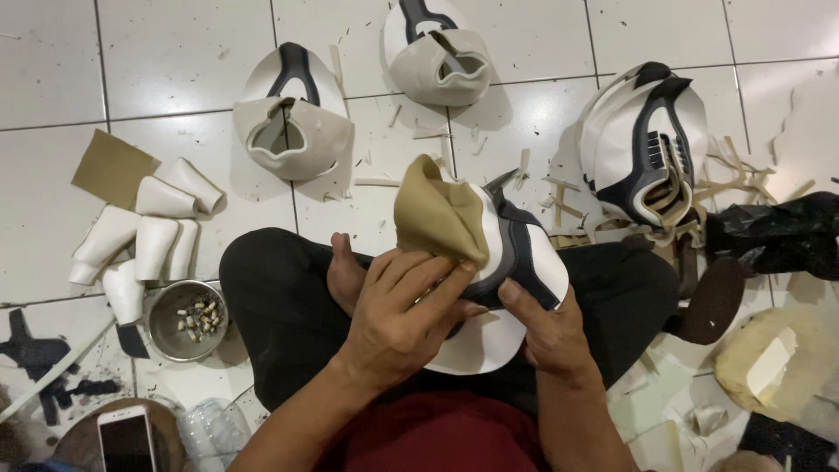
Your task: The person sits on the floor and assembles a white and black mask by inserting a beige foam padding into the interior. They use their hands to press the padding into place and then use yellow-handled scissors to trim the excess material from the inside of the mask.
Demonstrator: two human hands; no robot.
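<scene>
White tiles [175, 52]; smooth curved shoe upper [516, 253].

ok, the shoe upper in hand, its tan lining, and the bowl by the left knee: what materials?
Shoe upper: looks like synthetic leather, smooth white panels with dark trim, faint sheen; could be real leather. Tan lining: soft matte fabric or thin foam-backed cloth, folding loosely under the left hand; the right hand grips the upper's edge. Bowl: metal, likely steel, grey with a reflective rim.
</scene>
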